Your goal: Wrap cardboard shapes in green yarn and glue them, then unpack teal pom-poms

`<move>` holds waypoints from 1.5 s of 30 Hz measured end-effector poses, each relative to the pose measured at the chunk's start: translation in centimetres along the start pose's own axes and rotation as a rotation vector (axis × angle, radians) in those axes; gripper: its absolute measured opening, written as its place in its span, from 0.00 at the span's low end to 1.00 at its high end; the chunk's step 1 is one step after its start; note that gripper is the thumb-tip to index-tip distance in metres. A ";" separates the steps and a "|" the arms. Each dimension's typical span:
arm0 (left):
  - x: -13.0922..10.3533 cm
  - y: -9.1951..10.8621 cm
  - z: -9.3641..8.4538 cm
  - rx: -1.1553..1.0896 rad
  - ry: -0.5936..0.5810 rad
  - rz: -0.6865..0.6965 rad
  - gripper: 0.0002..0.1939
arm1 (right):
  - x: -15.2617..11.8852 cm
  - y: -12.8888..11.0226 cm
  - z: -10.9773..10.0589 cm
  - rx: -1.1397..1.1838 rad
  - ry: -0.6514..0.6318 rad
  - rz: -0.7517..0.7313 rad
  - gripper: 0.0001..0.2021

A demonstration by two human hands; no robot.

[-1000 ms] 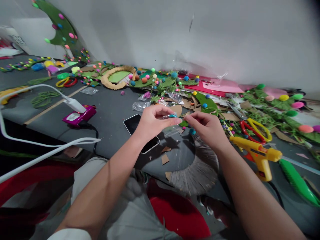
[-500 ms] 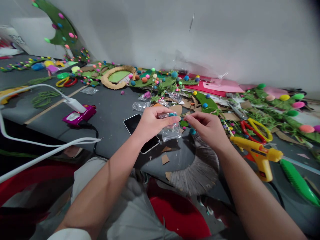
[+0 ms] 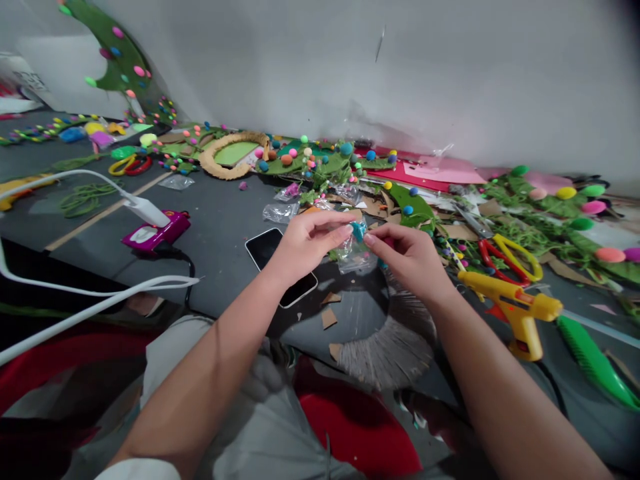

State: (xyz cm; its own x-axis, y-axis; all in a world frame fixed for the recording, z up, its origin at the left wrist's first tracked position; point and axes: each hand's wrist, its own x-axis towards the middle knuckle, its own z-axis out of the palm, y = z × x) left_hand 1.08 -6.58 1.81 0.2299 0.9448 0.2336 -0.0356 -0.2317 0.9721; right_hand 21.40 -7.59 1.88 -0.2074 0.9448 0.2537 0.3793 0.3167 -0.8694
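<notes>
My left hand (image 3: 309,245) is closed, thumb and fingers pinching a small clear plastic bag (image 3: 357,261) that hangs below its fingertips. A small teal piece (image 3: 359,231), too small to name exactly, sits at the bag's top between both hands. My right hand (image 3: 407,257) pinches at the right edge of this piece, thumb against forefinger. Beneath my right wrist lies a crescent wrapped in grey yarn (image 3: 395,350), partly hidden by the hand. A phone (image 3: 267,250) lies partly under my left hand.
On the right lie a yellow glue gun (image 3: 510,303), scissors (image 3: 515,260) and a green comb-like tool (image 3: 595,363). A purple power adapter (image 3: 163,233) with white cables is at left. Behind are a tan ring (image 3: 213,163), pom-poms, green felt and cardboard scraps.
The bag has shifted slightly right. The teal piece now shows clearly between my fingertips, and my right fingers have come up against it. The view has moved slightly.
</notes>
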 end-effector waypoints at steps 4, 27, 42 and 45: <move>-0.1 -0.2 0.2 0.036 -0.017 0.020 0.16 | -0.1 -0.3 0.2 -0.016 -0.064 -0.033 0.13; -0.2 -0.3 -0.3 -0.333 -0.163 -0.129 0.12 | 0.0 0.2 -0.7 0.299 -0.230 0.138 0.21; -0.1 -0.3 0.0 -0.240 -0.067 -0.064 0.15 | 0.0 0.1 -0.4 0.351 -0.114 0.145 0.19; -0.1 -0.1 -0.5 -0.086 0.006 0.005 0.17 | 0.2 0.2 -0.4 0.342 -0.023 0.116 0.17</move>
State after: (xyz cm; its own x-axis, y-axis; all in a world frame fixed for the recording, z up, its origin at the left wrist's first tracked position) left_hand 0.60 -6.57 1.67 0.2236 0.9451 0.2383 -0.1199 -0.2160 0.9690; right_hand 21.82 -7.33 1.91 -0.2022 0.9695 0.1387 0.0789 0.1573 -0.9844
